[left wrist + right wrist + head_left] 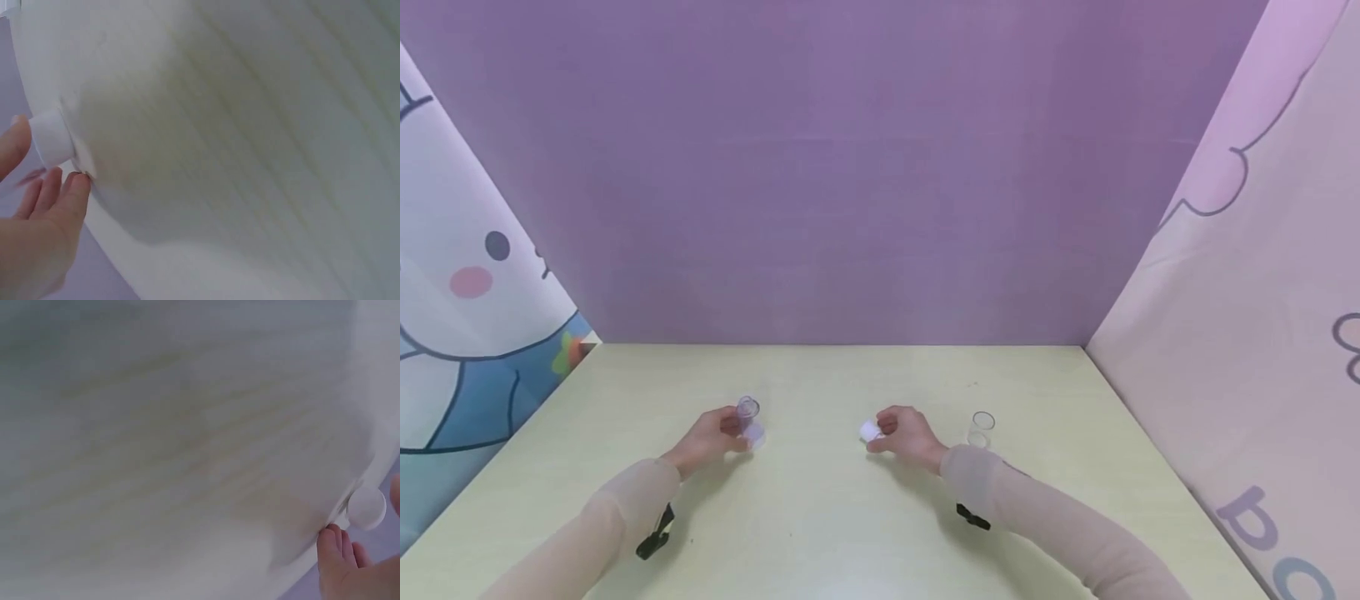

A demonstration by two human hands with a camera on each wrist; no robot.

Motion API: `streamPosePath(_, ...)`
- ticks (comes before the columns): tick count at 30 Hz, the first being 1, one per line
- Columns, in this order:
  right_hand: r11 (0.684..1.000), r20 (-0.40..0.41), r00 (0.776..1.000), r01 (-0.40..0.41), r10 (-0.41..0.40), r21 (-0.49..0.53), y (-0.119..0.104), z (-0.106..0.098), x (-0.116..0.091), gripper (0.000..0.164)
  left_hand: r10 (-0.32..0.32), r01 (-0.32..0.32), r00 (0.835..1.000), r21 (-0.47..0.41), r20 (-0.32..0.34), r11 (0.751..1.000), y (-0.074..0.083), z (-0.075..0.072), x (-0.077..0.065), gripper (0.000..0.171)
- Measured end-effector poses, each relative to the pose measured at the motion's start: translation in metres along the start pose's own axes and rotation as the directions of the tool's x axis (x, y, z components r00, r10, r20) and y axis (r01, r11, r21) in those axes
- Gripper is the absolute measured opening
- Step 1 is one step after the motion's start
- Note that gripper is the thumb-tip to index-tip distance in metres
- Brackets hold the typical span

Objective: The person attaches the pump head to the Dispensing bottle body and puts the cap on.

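Observation:
My left hand point(715, 435) has its thumb and fingers around a small clear container with a white base point(752, 435), low over the table at left of centre. In the left wrist view its white cylindrical part point(53, 135) sits between thumb and fingers, with a transparent part beyond it. My right hand point(912, 435) holds a small white round piece, like a cap point(870, 431), between thumb and fingertips close to the tabletop. In the right wrist view the round white face point(367, 508) shows between the fingers and the thumb, which is mostly out of frame.
A clear, open-topped cylinder point(981, 429) stands on the pale table point(820, 517), just beyond the right wrist. A purple panel point(850, 208) rises along the table's far edge. Printed cloth point(467, 250) hangs at the left, and a pale pink one point(1247, 333) at the right.

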State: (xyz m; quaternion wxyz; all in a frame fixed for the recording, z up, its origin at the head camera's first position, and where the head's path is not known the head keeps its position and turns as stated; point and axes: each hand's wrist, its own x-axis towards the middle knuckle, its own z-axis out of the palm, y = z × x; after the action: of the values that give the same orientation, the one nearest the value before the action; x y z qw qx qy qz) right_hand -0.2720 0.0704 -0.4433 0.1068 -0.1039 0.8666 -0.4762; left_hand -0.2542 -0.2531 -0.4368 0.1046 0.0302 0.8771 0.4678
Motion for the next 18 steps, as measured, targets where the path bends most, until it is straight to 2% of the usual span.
streamPosePath(6,0.998,-0.029,0.999,0.026,-0.028,-0.052,-0.0017,0.003,0.0015,0.044,0.018,-0.017,0.999,-0.032,0.027,0.999,-0.0058,0.0001,0.0049,0.063)
streamPosePath(10,0.995,-0.041,0.998,0.039,-0.042,-0.088,-0.0029,0.0036,0.0007,0.034,0.005,-0.004,0.999,-0.039,0.038,0.999,-0.0054,0.0014,0.0073,0.064)
streamPosePath(18,0.995,-0.058,0.997,0.053,-0.058,-0.083,-0.0017,0.0039,0.0024,0.027,-0.012,0.012,0.999,-0.018,0.03,1.0,-0.0037,0.0025,0.009,0.065)
